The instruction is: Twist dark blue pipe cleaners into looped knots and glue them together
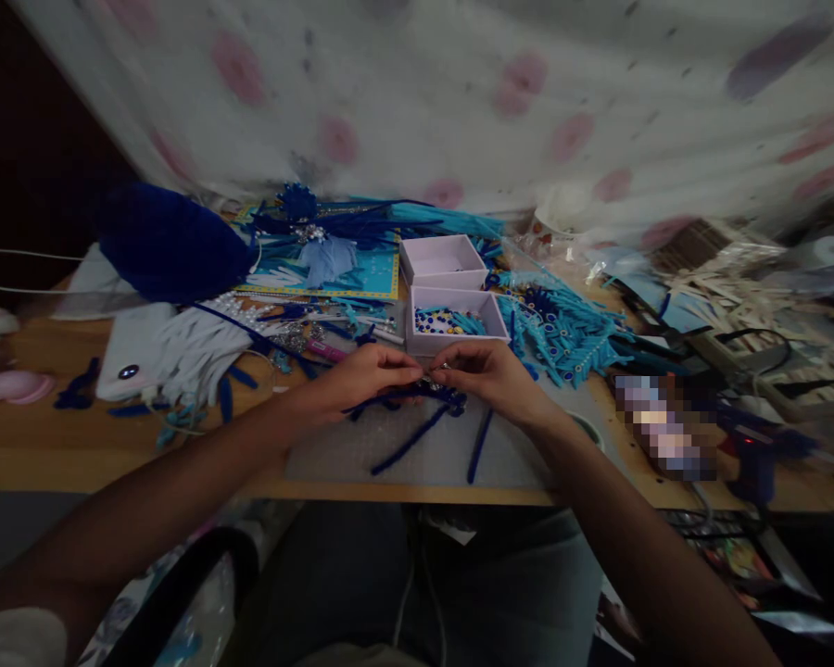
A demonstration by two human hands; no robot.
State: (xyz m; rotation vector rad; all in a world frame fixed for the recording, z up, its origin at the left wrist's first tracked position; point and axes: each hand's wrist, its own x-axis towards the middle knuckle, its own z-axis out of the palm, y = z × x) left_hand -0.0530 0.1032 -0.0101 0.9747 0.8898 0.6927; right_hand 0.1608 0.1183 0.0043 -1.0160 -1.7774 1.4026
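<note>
My left hand (377, 374) and my right hand (487, 375) meet over the front of the table, fingers pinched close together. Between their fingertips is a dark blue pipe-cleaner piece (453, 402) with small shiny, silvery parts. My fingers partly cover it, so its exact shape is unclear. Below the hands, a dark blue pipe cleaner (410, 445) slants across a pale mat (347, 463), and another dark blue pipe cleaner (480, 446) extends to its right. Just behind my hands stands a white box (459, 296) holding blue and gold beads and light blue bits.
Behind is a second white box (445, 264). Light blue pipe-cleaner pieces (570, 333) heap to the right, near a phone (660, 426) and a glue gun (751, 454). White pipe-cleaner pieces (201, 347) and a dark blue rounded bundle (173, 245) lie left. A floral curtain (403, 102) hangs behind.
</note>
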